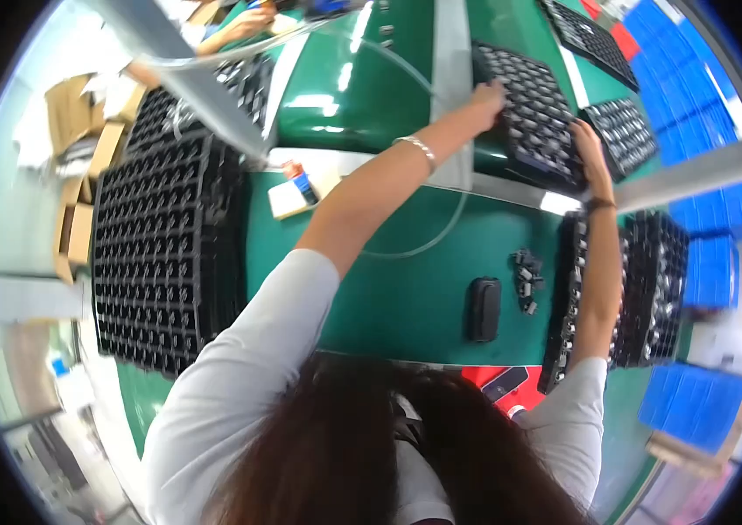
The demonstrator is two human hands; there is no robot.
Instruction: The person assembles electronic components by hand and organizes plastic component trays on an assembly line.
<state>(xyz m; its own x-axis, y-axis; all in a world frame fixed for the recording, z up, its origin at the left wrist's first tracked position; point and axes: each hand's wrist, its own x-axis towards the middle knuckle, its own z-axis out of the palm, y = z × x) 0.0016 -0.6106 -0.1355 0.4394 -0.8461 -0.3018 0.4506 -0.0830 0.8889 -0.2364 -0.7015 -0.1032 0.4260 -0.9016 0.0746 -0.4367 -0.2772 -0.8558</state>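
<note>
Both my arms reach out to a black compartment tray [555, 178] at the far right of the bench, its cells filled with small silvery parts. My left hand [487, 102] is closed on its left edge, and my right hand [592, 150] grips the opposite edge. Some fingers are hidden by the tray. It overlaps the metal rail running across the bench. Close beyond my right hand lies another filled tray [623, 136]. Under my right forearm stand more black trays [655, 289] with parts in them.
A tall stack of black trays [224, 245] is at the left. On the green mat [388, 297] are a black case [485, 309] and loose small parts [527, 278]. A small bottle [302, 185], a clear tube [423, 248] and another person's hand [248, 24] lie farther off.
</note>
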